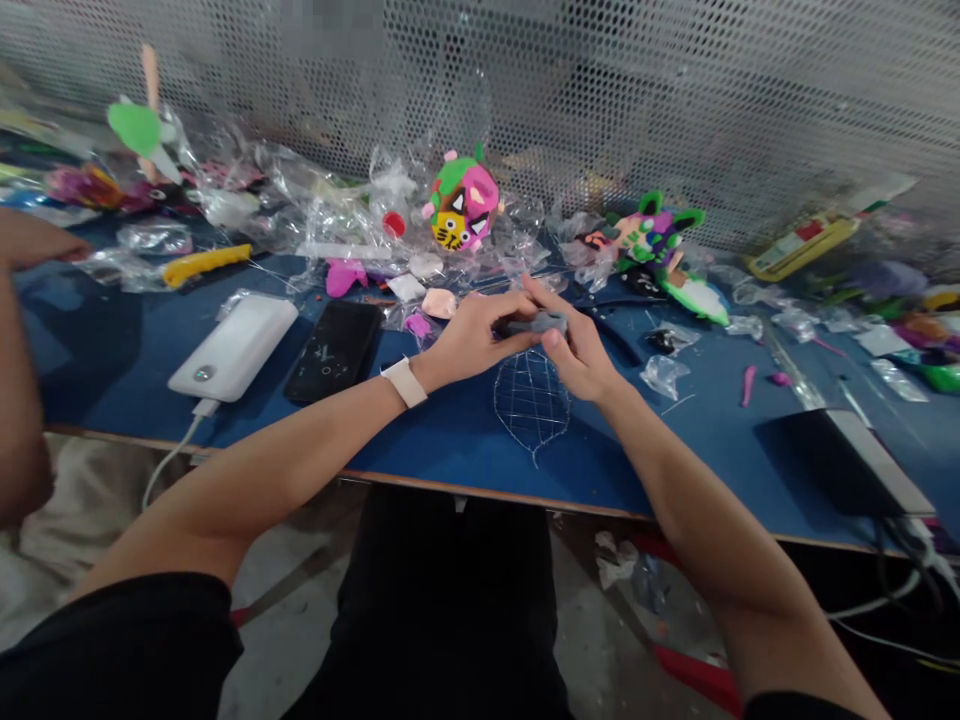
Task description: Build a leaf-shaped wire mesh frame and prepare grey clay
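Observation:
My left hand (480,335) and my right hand (574,350) meet over the middle of the table, fingers closed on one lump of grey modelling clay (551,322). Fingers cover part of the clay. Just below them lies a leaf-shaped wire frame (532,400) with a crossed mesh inside and a short twisted stem toward me. Its far end is hidden under my hands. Beside my right hand rest dark-handled pliers (619,338). A peach clay piece (439,303) and a small purple clay piece (418,325) lie near my left hand.
A white power bank (236,345) and a black phone (334,350) lie left. A painted clay mask (463,205), a clay cat figure (656,240) and clear wrappers line the mesh back wall. A black box (847,460) with cables stands right. Another person's arm (19,380) reaches in left.

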The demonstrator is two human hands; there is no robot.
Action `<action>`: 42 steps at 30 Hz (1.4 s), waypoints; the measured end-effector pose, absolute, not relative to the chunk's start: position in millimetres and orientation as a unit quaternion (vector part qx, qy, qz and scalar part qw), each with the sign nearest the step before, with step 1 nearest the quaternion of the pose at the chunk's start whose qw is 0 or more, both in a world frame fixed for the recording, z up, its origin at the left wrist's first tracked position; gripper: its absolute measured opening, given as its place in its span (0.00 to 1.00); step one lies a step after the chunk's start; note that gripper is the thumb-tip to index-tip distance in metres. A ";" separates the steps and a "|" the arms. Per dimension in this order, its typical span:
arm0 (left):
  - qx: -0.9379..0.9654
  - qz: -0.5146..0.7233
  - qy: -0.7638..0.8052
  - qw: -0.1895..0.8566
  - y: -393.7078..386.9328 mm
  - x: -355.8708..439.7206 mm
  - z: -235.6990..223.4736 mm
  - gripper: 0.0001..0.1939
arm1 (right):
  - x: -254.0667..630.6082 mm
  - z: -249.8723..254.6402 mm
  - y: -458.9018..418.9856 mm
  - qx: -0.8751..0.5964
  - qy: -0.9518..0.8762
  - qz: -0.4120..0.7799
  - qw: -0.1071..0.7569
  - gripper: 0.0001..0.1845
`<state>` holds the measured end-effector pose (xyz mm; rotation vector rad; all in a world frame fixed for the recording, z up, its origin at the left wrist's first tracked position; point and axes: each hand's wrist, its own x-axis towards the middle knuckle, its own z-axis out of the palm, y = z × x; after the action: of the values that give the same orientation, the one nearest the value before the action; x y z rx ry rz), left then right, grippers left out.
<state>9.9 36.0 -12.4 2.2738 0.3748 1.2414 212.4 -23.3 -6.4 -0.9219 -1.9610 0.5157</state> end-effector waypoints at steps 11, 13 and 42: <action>0.855 0.486 0.131 0.123 35.3 11.2 -12.8 0.09 | 210.8 -5.0 -19.5 -0.423 -0.745 0.082 0.509 0.40; 0.862 0.466 0.151 0.131 37.7 8.4 -10.8 0.07 | 212.8 0.0 -20.0 -0.437 -0.741 0.068 0.506 0.27; 0.842 0.396 0.154 0.334 33.6 8.3 1.8 0.27 | 210.2 -1.2 -17.1 -0.497 -0.626 0.134 0.587 0.24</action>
<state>8.3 33.6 1.8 2.1972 0.4033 1.0332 210.2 -17.1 -1.2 -1.1583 -1.4582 0.3113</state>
